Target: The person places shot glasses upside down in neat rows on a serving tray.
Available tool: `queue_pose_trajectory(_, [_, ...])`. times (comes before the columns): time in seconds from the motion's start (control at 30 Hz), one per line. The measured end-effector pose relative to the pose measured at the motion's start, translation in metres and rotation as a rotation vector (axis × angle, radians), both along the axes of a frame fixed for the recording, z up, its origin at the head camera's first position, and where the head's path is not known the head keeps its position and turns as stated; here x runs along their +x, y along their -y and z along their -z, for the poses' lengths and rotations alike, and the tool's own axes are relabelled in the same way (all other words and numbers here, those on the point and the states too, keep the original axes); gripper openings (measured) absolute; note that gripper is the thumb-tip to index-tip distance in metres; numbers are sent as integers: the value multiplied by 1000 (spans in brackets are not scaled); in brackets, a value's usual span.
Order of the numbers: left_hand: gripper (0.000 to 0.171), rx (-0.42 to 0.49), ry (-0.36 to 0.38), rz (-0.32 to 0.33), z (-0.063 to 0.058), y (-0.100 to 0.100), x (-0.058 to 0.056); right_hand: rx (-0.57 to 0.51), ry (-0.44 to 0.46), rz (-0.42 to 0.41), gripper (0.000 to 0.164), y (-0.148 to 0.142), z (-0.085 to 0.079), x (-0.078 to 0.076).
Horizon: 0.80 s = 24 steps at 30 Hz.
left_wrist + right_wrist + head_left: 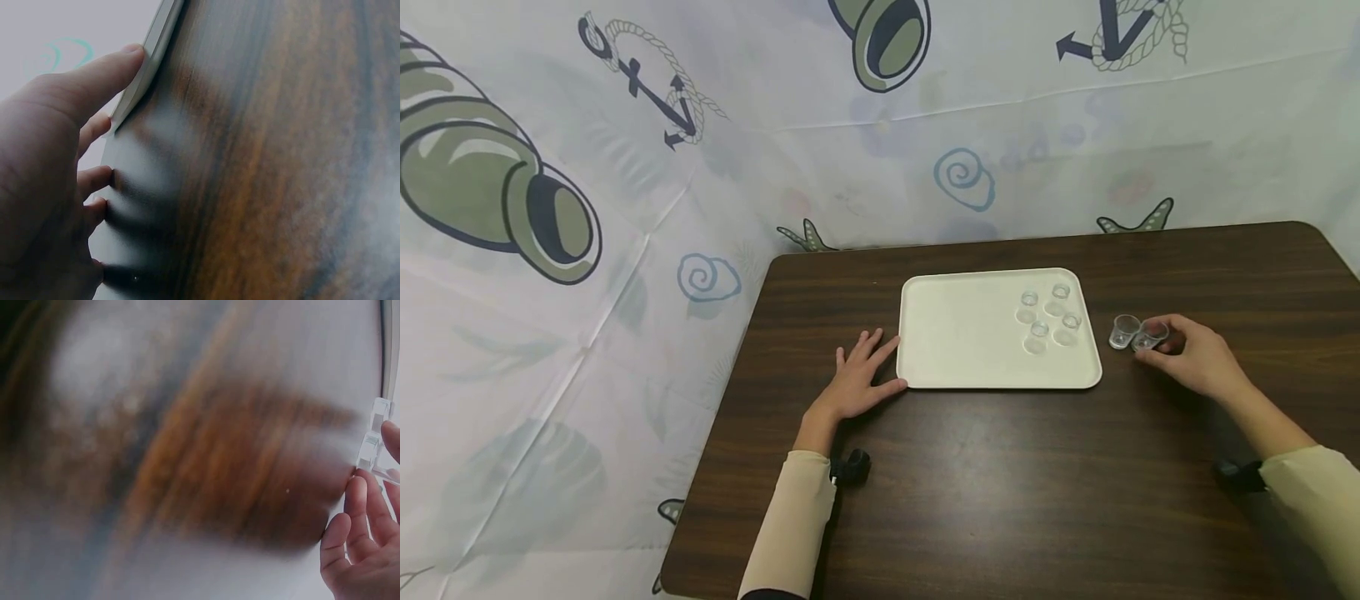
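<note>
- Pale cloth (865, 158) printed with anchors, shells and starfish hangs behind a dark wood-grain counter (985, 492) with rounded corners.
- Fingers and thumb of the right hand (1198, 358) pinch a small clear plastic cup (1152, 334) at the right of the counter; whether its base touches the wood is hard to tell.
- Just beside this held cup, on its left, a matching clear cup (1123, 332) stands upright, wide rim on top, between the held cup and the tray.
- Fingers of the left hand (853, 387) are spread apart; the thumb and a fingertip touch the left end of a cream rectangular tray (955, 333), and the left wrist view shows the thumb against its rim.
- On the tray's right half, four clear cups (1039, 330) sit in two rows of two, set slightly apart; which way up they stand is unclear.
- Farther out, both forearms wear cream sleeves (793, 508), with a small black device (852, 468) at the left wrist and another dark one (1238, 477) by the right.
- In the right wrist view, two clear cups show at the right edge, near the thumb.
</note>
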<state>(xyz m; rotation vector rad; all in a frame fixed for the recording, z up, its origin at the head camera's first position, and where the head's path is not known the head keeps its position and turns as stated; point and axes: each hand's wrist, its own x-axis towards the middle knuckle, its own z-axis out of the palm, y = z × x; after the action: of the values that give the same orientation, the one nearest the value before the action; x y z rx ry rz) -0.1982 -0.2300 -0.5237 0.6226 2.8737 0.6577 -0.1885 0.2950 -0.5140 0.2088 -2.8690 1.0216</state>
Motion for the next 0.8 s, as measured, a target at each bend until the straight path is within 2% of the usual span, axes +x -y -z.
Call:
queue_pose_trajectory(0.23, [79, 0, 1, -1, 1, 0, 0, 12, -2, 1, 37, 0, -1, 0])
queue_pose_trajectory(0.8, [78, 2, 5, -1, -1, 0, 1, 15, 44, 17, 38, -1, -1, 2])
